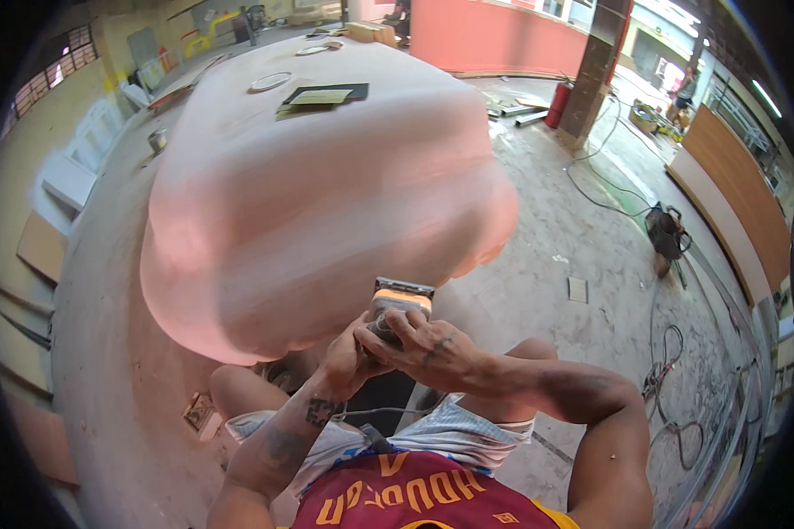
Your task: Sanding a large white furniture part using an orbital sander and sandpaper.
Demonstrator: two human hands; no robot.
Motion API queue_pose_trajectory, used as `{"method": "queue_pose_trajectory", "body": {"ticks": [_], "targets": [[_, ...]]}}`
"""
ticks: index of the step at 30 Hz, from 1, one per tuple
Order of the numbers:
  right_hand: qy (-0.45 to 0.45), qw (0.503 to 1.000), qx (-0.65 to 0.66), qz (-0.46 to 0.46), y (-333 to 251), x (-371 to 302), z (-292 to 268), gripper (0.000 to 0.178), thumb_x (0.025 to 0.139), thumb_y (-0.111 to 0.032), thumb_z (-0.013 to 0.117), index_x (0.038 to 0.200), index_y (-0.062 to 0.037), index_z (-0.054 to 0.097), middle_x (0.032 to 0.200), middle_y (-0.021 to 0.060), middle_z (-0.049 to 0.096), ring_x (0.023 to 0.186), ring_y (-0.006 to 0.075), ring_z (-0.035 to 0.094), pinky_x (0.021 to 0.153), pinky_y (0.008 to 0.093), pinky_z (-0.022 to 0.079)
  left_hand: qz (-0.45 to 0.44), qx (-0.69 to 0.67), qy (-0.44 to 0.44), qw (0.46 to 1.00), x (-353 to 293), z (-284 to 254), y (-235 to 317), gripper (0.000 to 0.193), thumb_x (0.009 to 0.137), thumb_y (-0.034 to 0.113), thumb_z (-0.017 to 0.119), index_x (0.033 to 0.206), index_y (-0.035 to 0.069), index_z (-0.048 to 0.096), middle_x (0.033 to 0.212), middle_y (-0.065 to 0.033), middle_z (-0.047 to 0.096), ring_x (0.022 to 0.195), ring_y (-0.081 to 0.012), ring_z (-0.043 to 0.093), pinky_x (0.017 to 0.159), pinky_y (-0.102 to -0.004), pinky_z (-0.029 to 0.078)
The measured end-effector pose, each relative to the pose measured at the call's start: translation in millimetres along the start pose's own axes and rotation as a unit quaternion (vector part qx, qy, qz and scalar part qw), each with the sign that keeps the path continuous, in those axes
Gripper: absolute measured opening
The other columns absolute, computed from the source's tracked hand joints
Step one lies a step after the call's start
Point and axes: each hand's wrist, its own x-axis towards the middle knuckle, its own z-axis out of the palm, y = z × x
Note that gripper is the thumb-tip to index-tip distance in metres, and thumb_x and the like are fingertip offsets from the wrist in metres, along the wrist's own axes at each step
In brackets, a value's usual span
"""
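Observation:
An orange and black power sander (403, 301) is at the lower near side of a large rounded pink and whitish form (326, 198). Its flat front end is up by the form's surface; whether the pad touches there I cannot tell. My right hand (432, 350) is closed over the top of the sander's body, fingers bent around it. From the left, my left hand (348, 360) wraps the lower part of the body, its fingers partly hidden. A cord (379, 411) runs across below my hands, over my lap.
Dark and greenish sheets (325, 97) and a pale ring (271, 81) lie on the form's top. A small can (157, 141) stands to its left. Cables (670, 361) and a black bag-like object (667, 232) lie on the dusty floor at right, near a pillar (596, 75).

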Motion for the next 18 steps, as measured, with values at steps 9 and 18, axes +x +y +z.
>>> {"method": "queue_pose_trajectory", "body": {"ticks": [9, 18], "targets": [[0.028, 0.931, 0.241, 0.271, 83.2, -17.6, 24.3, 0.078, 0.075, -0.031, 0.083, 0.142, -0.0164, 0.048, 0.123, 0.0225, 0.053, 0.108, 0.0451, 0.066, 0.089, 0.0521, 0.061, 0.082, 0.419, 0.115, 0.897, 16.7, -50.1, 58.2, 0.057, 0.106, 0.029, 0.061, 0.155, 0.003, 0.05, 0.125, -0.0128, 0.072, 0.105, -0.0255, 0.074, 0.092, -0.0386, 0.06], [0.202, 0.766, 0.365, 0.489, 203.9, -71.3, 52.7, 0.07, 0.074, -0.02, 0.082, 0.131, -0.0077, 0.045, 0.105, 0.0179, 0.063, 0.09, 0.0299, 0.071, 0.072, 0.0424, 0.061, 0.272, 0.841, 0.228, 0.408, 100.3, -155.1, 114.6, 0.084, 0.092, 0.045, 0.076, 0.163, 0.013, 0.044, 0.166, -0.025, 0.037, 0.158, -0.0436, 0.027, 0.127, -0.0614, 0.022]]}}
